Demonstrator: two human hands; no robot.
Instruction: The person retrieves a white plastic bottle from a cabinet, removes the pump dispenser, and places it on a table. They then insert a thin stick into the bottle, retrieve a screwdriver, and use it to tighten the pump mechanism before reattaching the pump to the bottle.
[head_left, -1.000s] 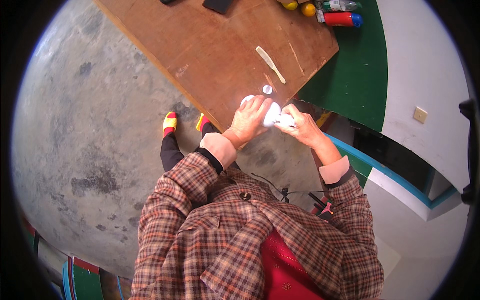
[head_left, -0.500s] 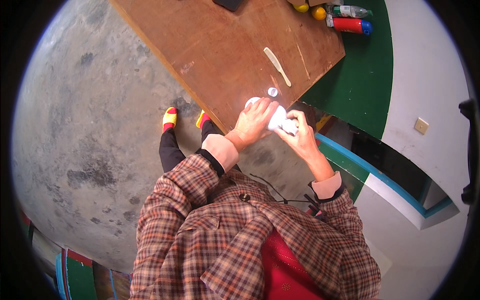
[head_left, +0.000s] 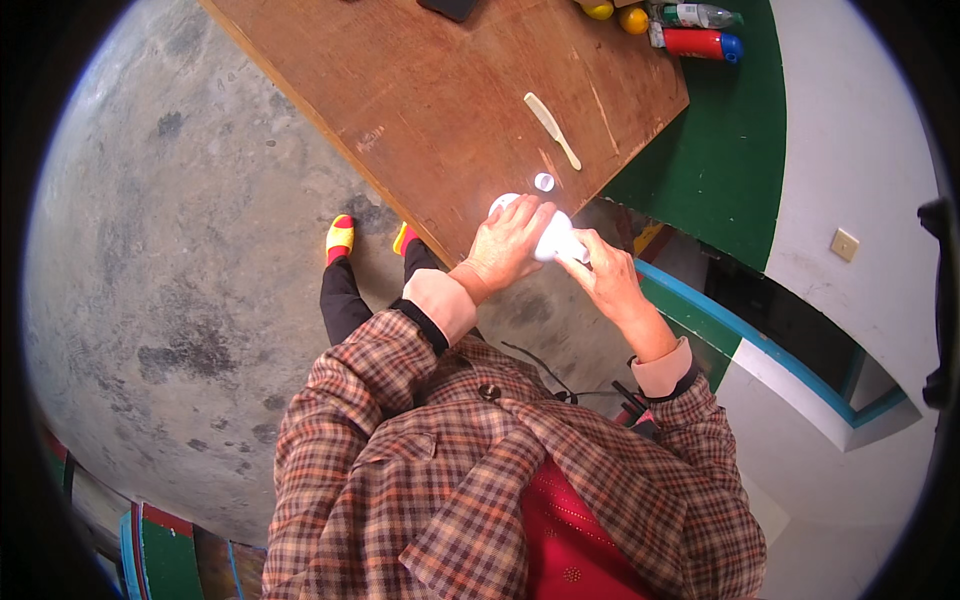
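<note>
Head view: a white bottle (head_left: 553, 237) was held in both hands over the near corner of the wooden bench (head_left: 440, 110).

The left hand (head_left: 508, 240) wrapped its body, fingers closed; the right hand (head_left: 603, 272) pinched its neck end. A small white cap (head_left: 544, 181) lay loose just beyond, near a pale comb (head_left: 551, 128); a squeeze or slip could have spilled the contents.

Head view: single wide fisheye, worn on the head, facing steeply down; plaid sleeves near, wooden counter (head_left: 450, 110) far, concrete floor (head_left: 170, 260) left.
</note>
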